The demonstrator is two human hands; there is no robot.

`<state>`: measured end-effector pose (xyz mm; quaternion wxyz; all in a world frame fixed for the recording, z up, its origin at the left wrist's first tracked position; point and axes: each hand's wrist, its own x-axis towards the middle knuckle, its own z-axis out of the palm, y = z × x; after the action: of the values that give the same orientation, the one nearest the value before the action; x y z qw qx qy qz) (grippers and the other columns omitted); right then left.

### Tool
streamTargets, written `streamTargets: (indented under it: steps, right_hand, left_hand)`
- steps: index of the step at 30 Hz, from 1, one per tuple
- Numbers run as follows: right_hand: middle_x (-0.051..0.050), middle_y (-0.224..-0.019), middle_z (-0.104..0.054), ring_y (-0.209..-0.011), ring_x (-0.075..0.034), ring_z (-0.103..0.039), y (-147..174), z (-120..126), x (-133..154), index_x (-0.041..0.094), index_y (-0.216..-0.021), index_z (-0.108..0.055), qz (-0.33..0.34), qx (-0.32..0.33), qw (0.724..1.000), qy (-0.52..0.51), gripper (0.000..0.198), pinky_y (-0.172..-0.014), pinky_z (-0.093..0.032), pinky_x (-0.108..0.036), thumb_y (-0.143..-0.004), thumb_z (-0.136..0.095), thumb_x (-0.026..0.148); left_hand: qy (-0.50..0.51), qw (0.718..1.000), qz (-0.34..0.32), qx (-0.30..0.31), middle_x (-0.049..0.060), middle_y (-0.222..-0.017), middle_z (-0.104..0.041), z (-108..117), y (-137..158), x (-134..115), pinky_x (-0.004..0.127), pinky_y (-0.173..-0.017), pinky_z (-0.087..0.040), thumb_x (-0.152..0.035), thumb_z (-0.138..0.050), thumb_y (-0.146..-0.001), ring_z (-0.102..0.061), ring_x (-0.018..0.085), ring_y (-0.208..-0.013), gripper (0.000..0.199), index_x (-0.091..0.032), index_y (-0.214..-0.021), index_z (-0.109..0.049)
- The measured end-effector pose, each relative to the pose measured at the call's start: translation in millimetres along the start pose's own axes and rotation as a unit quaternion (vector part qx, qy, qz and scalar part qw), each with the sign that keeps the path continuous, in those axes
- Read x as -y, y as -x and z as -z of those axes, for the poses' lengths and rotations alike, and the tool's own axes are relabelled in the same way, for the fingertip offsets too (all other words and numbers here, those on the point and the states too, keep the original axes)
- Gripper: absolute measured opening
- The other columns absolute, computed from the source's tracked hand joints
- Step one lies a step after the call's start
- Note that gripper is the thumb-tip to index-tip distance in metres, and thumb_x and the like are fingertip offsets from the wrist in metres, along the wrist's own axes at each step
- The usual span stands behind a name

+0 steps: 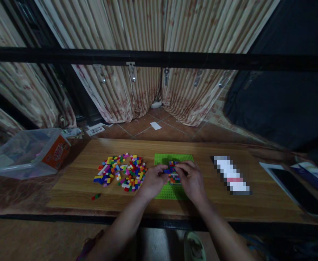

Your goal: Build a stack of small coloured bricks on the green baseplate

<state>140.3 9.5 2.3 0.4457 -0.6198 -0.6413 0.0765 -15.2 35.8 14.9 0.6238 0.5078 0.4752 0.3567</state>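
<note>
A green baseplate (172,195) lies on the wooden board, with a small multicoloured toy brick build (174,178) at its middle. My left hand (154,180) is at the build's left side, its thumb and fingertips closed at a blue part of it. From the right, my right hand (192,179) reaches over the build, fingers bent and pinched at its upper right edge. Any single brick between the fingertips is too small to make out. Left of my left hand spreads a pile of loose toy bricks (132,172) in many colours.
A red and green brick piece (96,197) lies apart at the front left of the wooden board (74,188). Beyond its left end stands a clear plastic bin (20,170). A blurred-out item (231,175) lies at right, with a dark tablet-like slab (301,192) farther over.
</note>
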Motion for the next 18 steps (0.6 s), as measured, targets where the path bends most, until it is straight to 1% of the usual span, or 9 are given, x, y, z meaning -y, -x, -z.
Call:
streamTargets:
  steps: [2,5,8,12,15,18]
  right_hand:
    - [-0.007,-0.088,-0.066,-0.085,-0.021,-0.059,-1.3,1.9,2.5,0.022,-0.087,-0.071,-0.023,0.0,0.999,-0.036,0.019,-0.079,-0.046,-0.036,-0.085,-0.055,0.032]
    - [-0.006,-0.087,-0.068,-0.082,-0.02,-0.062,-0.6,1.5,6.4,0.021,-0.089,-0.07,-0.07,0.026,0.99,-0.117,0.023,-0.077,-0.048,-0.034,-0.085,-0.055,0.037]
    - [-0.005,-0.087,-0.07,-0.078,-0.019,-0.063,1.7,-2.3,10.1,0.02,-0.089,-0.071,-0.109,0.058,0.975,-0.185,0.026,-0.073,-0.049,-0.032,-0.082,-0.058,0.042]
    - [-0.003,-0.078,-0.07,-0.071,-0.017,-0.061,1.8,-5.1,14.3,0.02,-0.086,-0.072,-0.134,0.093,0.958,-0.236,0.027,-0.069,-0.048,-0.03,-0.079,-0.061,0.043]
    - [-0.002,-0.073,-0.07,-0.067,-0.016,-0.06,0.6,-3.5,16.5,0.02,-0.083,-0.073,-0.135,0.101,0.951,-0.26,0.025,-0.067,-0.047,-0.029,-0.079,-0.06,0.042]
    - [-0.001,-0.069,-0.068,-0.065,-0.015,-0.059,0.6,-0.4,19.5,0.019,-0.081,-0.073,-0.141,0.107,0.944,-0.278,0.024,-0.066,-0.046,-0.028,-0.079,-0.06,0.039]
  left_hand:
    - [0.036,0.999,0.006,-0.02,0.002,-0.074,-0.065,-0.6,1.3,-6.3,0.023,-0.059,-0.046,-0.012,-0.061,-0.07,-0.06,0.011,-0.063,0.022,-0.013,-0.091,-0.065]
    - [0.076,0.996,-0.002,-0.038,0.002,-0.071,-0.065,-0.8,2.8,-12.8,0.021,-0.061,-0.045,-0.016,-0.066,-0.069,-0.059,0.011,-0.065,0.015,-0.013,-0.084,-0.066]
    - [0.122,0.992,-0.007,-0.039,0.002,-0.069,-0.065,-1.1,3.7,-14.4,0.022,-0.064,-0.046,-0.02,-0.07,-0.066,-0.059,0.011,-0.066,0.018,-0.012,-0.082,-0.066]
    - [0.173,0.984,-0.008,-0.03,0.002,-0.069,-0.065,-3.7,3.7,-12.8,0.023,-0.064,-0.045,-0.026,-0.074,-0.063,-0.058,0.01,-0.064,0.024,-0.013,-0.081,-0.066]
    - [0.173,0.985,-0.009,-0.023,0.001,-0.07,-0.064,-6.2,3.0,-11.5,0.023,-0.064,-0.045,-0.029,-0.075,-0.063,-0.057,0.01,-0.065,0.026,-0.013,-0.08,-0.066]
    - [0.132,0.99,-0.035,-0.016,0.0,-0.067,-0.063,-7.5,3.1,-11.8,0.023,-0.063,-0.044,-0.029,-0.072,-0.065,-0.055,0.01,-0.063,0.022,-0.013,-0.078,-0.065]
